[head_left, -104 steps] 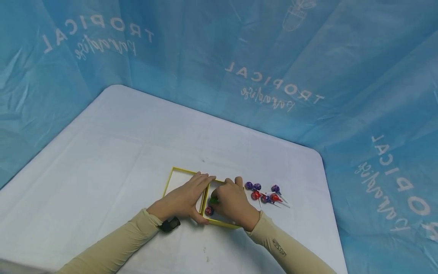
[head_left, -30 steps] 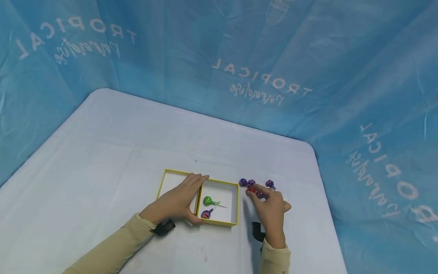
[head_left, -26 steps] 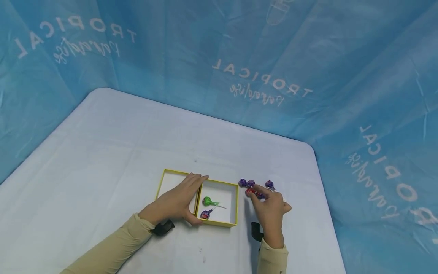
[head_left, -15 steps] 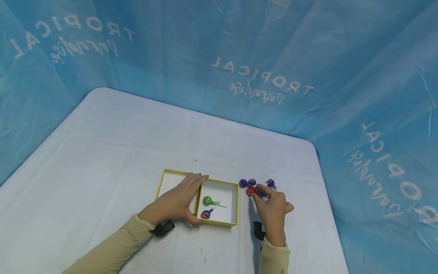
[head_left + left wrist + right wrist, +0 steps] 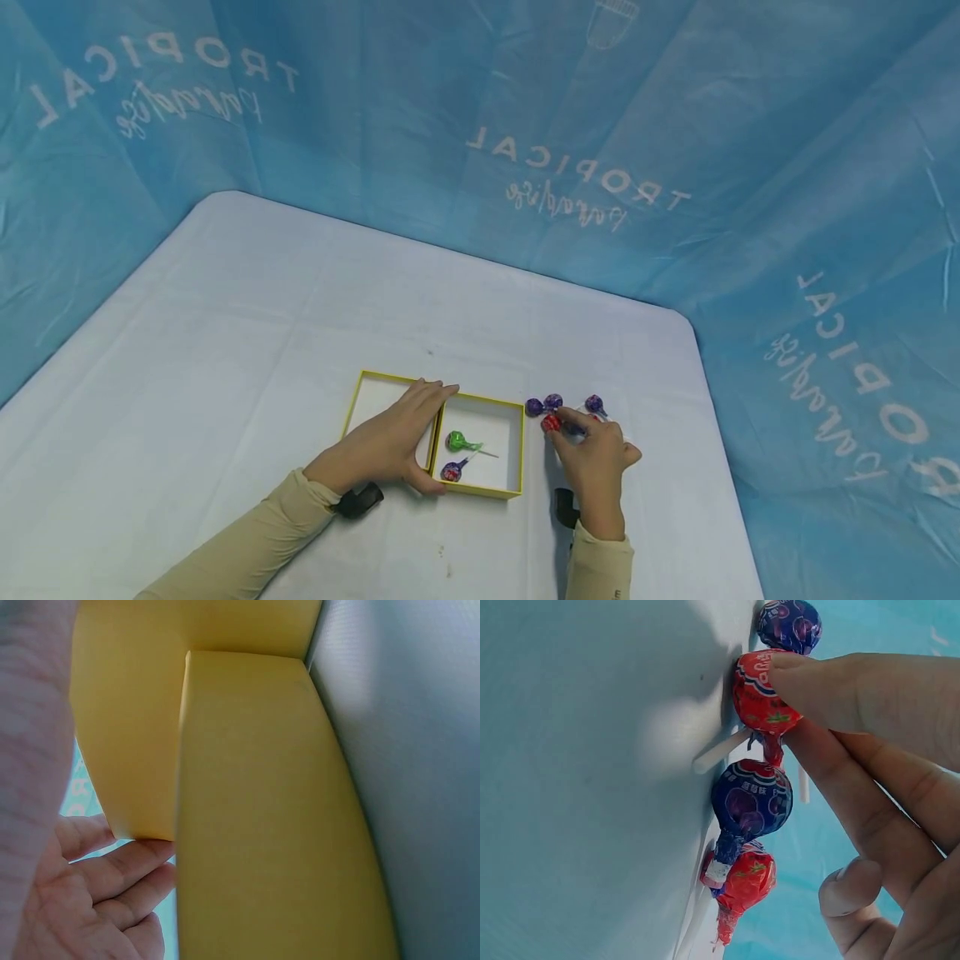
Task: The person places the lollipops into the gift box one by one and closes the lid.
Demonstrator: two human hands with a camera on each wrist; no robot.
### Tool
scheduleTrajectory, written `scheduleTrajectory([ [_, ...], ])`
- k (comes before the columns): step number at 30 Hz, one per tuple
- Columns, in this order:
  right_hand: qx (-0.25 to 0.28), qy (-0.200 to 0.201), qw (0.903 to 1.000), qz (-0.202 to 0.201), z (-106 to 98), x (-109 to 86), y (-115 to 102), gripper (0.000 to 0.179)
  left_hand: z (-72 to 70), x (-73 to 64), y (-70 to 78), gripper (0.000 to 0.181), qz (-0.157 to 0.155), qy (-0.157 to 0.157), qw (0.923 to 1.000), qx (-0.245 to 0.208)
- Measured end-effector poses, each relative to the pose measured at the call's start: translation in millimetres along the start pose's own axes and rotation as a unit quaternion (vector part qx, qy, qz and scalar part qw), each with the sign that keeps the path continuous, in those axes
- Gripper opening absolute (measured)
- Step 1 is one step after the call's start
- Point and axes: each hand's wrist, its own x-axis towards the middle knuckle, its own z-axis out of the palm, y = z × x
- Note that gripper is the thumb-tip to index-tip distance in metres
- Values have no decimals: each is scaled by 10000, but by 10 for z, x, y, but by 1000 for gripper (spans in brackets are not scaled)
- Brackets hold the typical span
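Observation:
My left hand [image 5: 390, 437] spans a shallow yellow-edged box [image 5: 522, 450], thumb at its near side and fingers at the far side. The left wrist view shows the fingertips against the yellow cardboard wall [image 5: 262, 787]. Inside the box lie a green lollipop [image 5: 457, 441] and a purple-and-red one [image 5: 452, 472]. To the right of the box, my right hand [image 5: 596, 467] pinches the head of a red lollipop [image 5: 754, 694] between thumb and index finger, low at the table. A blue-purple lollipop [image 5: 750, 799] and a second red one [image 5: 751, 877] are close beside it.
A matching yellow-edged tray [image 5: 375, 396] adjoins the box on the left, partly under my left hand. Purple lollipops [image 5: 533, 407] lie beyond the right hand, with another purple one [image 5: 594, 404] farther right. Blue printed curtains [image 5: 420, 125] surround the white table [image 5: 300, 292].
Since the earliest frame, my right hand has left the box, where the green lollipop now lies, and moved right to the red lollipop. The left hand stays on the box.

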Motion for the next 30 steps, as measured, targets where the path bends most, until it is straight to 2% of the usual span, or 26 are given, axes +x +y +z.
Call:
scheduleTrajectory([
  [6, -84, -17, 9999, -106, 28, 2, 17, 35, -6, -3, 0, 128, -17, -50, 10000, -47],
  [19, -201, 247, 9973, -655, 69, 12, 62, 34, -24, -11, 11, 127, 23, -27, 10000, -10],
  [30, -79, 259, 9938, -1075, 61, 21, 99, 34, 2, -6, -1, 127, 25, -31, 10000, -42],
])
